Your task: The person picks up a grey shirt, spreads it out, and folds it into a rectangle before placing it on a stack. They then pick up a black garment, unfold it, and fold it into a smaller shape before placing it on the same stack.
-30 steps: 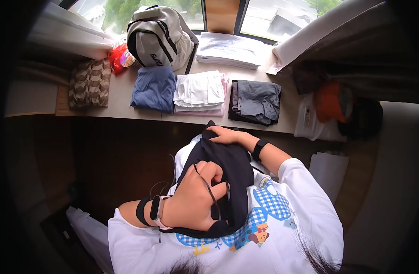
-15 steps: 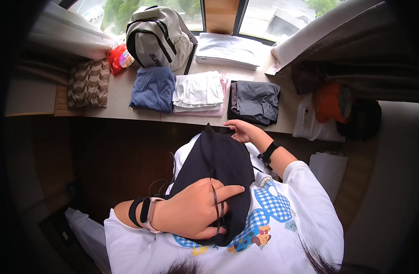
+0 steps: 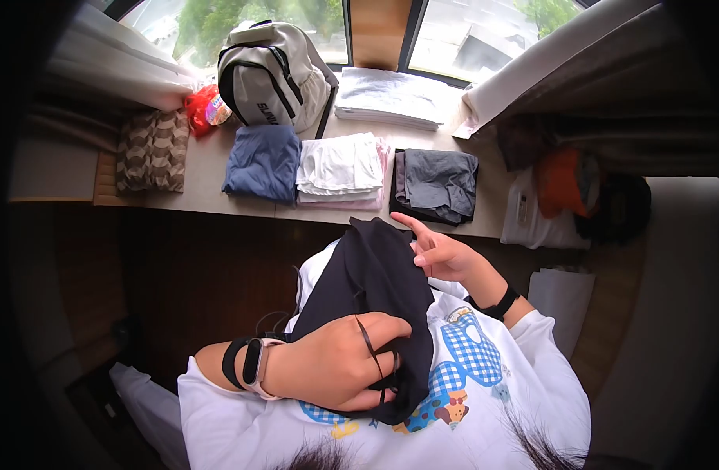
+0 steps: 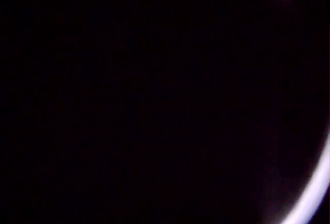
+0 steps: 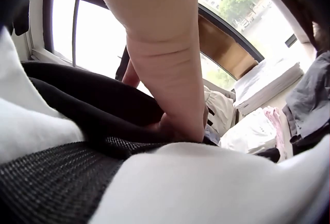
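Note:
A black cloth (image 3: 375, 266) lies bunched over the lap in the head view, against the white shirt. Palm down on its lower part rests my left hand (image 3: 336, 360), fingers loosely bent and spread, a thin dark cord (image 3: 367, 345) running across them. My right hand (image 3: 446, 254) is at the cloth's upper right edge, its index finger extended and thumb pointing left; its other fingers are partly hidden. Black cloth (image 5: 98, 92) also shows in the right wrist view, with bare skin in front. The left wrist view is almost entirely dark.
On the ledge (image 3: 211, 200) stand folded blue cloth (image 3: 261, 164), white clothes (image 3: 340, 164), grey clothes (image 3: 438, 184), a white stack (image 3: 391, 98), a backpack (image 3: 273, 74) and a patterned bundle (image 3: 152, 153). An orange item (image 3: 563, 180) is at right.
My left hand came out from within the cloth's folds and now lies on top. My right hand left the cloth's top corner and moved down and right. The cloth is spread flatter.

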`<state>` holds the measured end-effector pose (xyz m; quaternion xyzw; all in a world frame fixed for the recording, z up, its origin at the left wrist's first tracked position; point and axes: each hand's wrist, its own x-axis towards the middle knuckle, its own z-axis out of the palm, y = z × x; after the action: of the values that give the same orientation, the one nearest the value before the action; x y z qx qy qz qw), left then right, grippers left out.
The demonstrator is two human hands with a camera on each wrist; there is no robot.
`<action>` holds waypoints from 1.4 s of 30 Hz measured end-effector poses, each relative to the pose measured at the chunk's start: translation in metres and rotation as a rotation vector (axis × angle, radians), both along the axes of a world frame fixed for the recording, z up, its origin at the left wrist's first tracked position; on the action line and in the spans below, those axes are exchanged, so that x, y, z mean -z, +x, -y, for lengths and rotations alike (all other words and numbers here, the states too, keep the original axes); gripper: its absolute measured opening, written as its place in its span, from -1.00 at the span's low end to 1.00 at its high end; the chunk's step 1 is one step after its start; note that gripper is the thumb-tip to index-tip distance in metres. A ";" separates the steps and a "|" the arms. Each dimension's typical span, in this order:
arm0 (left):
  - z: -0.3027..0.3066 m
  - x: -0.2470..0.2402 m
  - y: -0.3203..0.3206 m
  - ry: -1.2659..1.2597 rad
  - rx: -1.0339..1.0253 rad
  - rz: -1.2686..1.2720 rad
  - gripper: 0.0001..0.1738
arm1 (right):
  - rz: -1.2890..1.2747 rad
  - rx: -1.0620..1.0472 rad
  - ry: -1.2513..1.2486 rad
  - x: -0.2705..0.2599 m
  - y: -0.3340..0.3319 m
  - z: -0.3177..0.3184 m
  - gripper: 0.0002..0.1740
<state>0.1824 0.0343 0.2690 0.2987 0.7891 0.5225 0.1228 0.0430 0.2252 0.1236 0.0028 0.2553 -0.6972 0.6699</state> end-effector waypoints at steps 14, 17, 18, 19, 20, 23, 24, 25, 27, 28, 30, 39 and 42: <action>0.003 -0.014 -0.012 -0.064 -0.062 -0.121 -0.57 | -0.225 0.072 -0.084 -0.059 0.035 -0.023 -0.39; 0.003 -0.011 -0.013 0.052 -0.048 -0.138 -0.56 | 0.047 0.167 -0.013 -0.059 0.033 -0.016 -0.43; 0.003 -0.012 -0.013 0.060 -0.048 -0.157 -0.58 | 0.103 0.169 0.014 -0.059 0.032 -0.015 -0.43; 0.002 -0.011 -0.012 0.068 -0.045 -0.175 -0.61 | 0.159 0.174 0.042 -0.057 0.030 -0.014 -0.43; 0.000 -0.010 -0.012 0.079 -0.043 -0.192 -0.64 | 0.217 0.179 0.073 -0.057 0.029 -0.014 -0.43; -0.005 -0.002 -0.007 0.187 -0.009 -0.228 -0.78 | 0.146 0.247 0.175 -0.070 0.035 -0.010 -0.44; -0.005 -0.001 -0.007 0.224 -0.011 -0.240 -0.80 | 0.116 0.257 0.185 -0.071 0.035 -0.009 -0.43; -0.004 -0.001 -0.007 0.224 -0.013 -0.216 -0.74 | 0.143 0.246 0.154 -0.070 0.035 -0.009 -0.42; 0.000 -0.003 -0.010 0.221 -0.014 -0.171 -0.61 | 0.245 0.308 0.144 -0.065 0.032 -0.006 -0.42; 0.000 -0.007 -0.011 0.172 -0.101 -0.143 -0.51 | 0.298 0.339 0.139 -0.062 0.031 -0.005 -0.42; 0.001 -0.014 -0.012 0.075 -0.275 -0.081 -0.33 | 0.318 0.348 0.120 -0.046 0.025 -0.003 -0.45; -0.004 -0.004 -0.013 -0.133 0.167 0.157 -0.04 | 0.420 -0.130 0.529 0.079 -0.007 0.041 -0.71; -0.006 -0.010 -0.014 -0.181 0.190 0.138 -0.05 | 0.250 -0.374 0.635 0.142 -0.015 0.058 -0.77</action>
<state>0.1684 0.0402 0.2791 0.3233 0.7909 0.4544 0.2520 0.0276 0.1671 -0.0188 0.2486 0.3710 -0.4436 0.7770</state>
